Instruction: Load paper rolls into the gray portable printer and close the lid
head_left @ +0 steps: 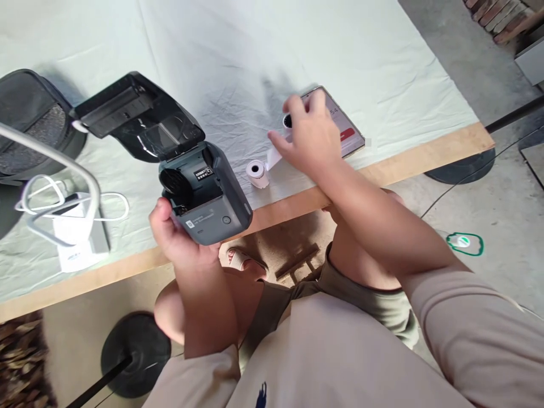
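Observation:
My left hand (182, 235) is closed around the base of a dark grey portable label printer (212, 221). Its black lid (144, 116) is swung up, and the roll bay inside shows no roll. Over the table my right hand (312, 133) has its thumb stretched out and its fingers bent apart. Partly covered by it is a white paper roll (285, 121) with a dark core; whether the fingers touch this roll is hidden. Another paper roll (258, 173) stands upright near the table edge. A loose strip of paper (276, 159) shows below my thumb.
A phone (351, 135) with a lit screen lies partly under my right hand. At left are a black case (34, 127), a white charger-like box (80, 238) and a looped white cable (91, 181). A cloth covers the table (374, 45), whose wooden edge (425, 156) faces me.

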A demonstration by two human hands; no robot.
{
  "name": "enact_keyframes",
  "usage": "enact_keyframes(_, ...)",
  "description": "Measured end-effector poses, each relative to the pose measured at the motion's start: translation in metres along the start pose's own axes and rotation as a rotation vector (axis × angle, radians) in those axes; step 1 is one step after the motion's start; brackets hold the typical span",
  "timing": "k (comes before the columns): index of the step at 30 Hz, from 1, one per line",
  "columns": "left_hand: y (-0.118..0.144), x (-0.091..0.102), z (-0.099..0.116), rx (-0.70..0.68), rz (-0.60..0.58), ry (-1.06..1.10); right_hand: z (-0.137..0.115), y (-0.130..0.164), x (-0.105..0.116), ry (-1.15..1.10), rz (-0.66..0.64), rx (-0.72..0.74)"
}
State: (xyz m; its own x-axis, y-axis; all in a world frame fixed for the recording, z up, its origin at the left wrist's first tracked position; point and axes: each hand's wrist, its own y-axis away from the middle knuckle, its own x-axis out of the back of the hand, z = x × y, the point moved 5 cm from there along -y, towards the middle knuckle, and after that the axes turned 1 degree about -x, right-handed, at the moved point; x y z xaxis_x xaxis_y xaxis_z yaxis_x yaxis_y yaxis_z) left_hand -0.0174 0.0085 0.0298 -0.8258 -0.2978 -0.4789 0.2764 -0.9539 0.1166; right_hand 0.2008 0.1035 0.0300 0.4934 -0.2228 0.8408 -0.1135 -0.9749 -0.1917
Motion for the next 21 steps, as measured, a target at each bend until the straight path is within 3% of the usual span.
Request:
enact_keyframes(3, -0.001, -0.001, -0.001, -0.007, 0.017, -0.030, -0.003, -0.004, -0.015, 0.001, -0.078, 0.044)
enact_keyframes(7, -0.002, -0.003, -0.001, -0.003, -0.029, -0.019, -0.009, 0.010, -0.004, -0.107, -0.076, 0.166)
enact_keyframes(11, -0.001, -0.004, -0.001, -0.015, -0.047, -0.006, -0.002, 0.013, 0.005, -0.509, -0.036, 0.163)
enact_keyframes(16, -0.001, -0.005, -0.008, 0.064, -0.139, -0.015, 0.002, 0.009, 0.009, -0.932, -0.134, 0.166)
enact_keyframes(21, 0.003, -0.012, -0.013, 0.084, -0.156, -0.039, -0.016, 0.039, 0.039, -0.730, -0.011, 0.298)
